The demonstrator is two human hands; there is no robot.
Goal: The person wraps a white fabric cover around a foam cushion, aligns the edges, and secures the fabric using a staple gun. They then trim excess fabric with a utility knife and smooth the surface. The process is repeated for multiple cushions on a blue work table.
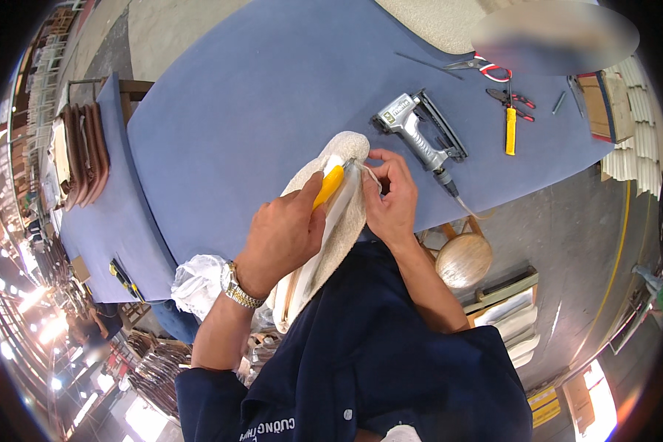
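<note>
A long, padded piece covered in cream textured fabric [341,147] rests against my body at the table's near edge, its white inner side turned up. My left hand [285,228], wearing a metal watch [237,287], is closed round a yellow-handled tool [329,186]. The tool's metal tip meets the fabric edge near the piece's far end; its exact kind is hidden by the grip. At that same end, my right hand [392,195] pinches the fabric's edge between thumb and fingers. Just beyond it lies a silver pneumatic staple gun [420,132] with an air hose.
On the blue table [250,96] lie red-handled scissors [486,68], pliers [519,102] and another yellow-handled tool [510,132]. A cardboard box [598,107] stands at the right end. A round wooden stool [464,259] is below the edge. Curved brown parts [88,155] are stacked at left.
</note>
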